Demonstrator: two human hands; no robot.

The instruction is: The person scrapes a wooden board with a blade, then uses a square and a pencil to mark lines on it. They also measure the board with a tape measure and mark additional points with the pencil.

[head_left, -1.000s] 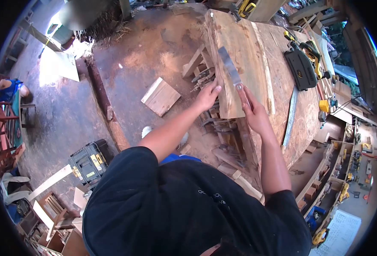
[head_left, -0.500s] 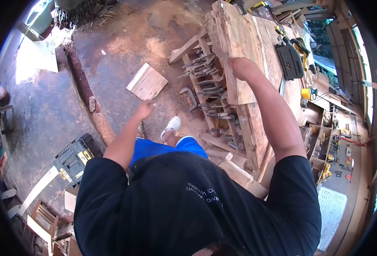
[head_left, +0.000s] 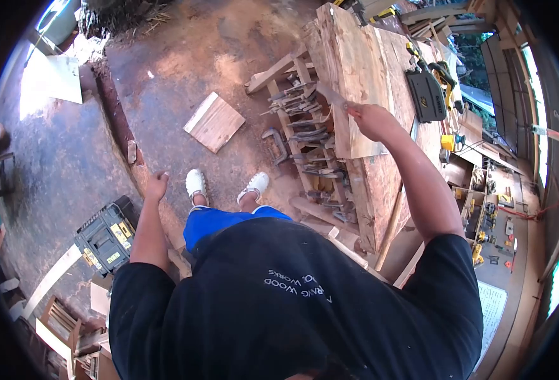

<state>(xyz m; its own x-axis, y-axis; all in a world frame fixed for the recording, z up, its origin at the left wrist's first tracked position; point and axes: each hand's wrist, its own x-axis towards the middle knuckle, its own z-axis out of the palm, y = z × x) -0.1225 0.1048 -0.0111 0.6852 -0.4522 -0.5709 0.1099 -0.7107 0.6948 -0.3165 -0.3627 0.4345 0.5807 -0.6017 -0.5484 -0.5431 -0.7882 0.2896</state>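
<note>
Holding blade (head_left: 332, 95) near slab (head_left: 355, 57) edge, right hand (head_left: 371, 120) (left hand (head_left: 156, 186) over wide floor (head_left: 165, 114)).

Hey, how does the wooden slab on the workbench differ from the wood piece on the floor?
The slab is long and larger; the wood piece is squarish and smaller. The slab lies on the workbench, the wood piece on the floor. The right hand, holding a bladed tool, overlaps the slab in view; no hand overlaps the wood piece. Both are brown, with visible grain.
</note>
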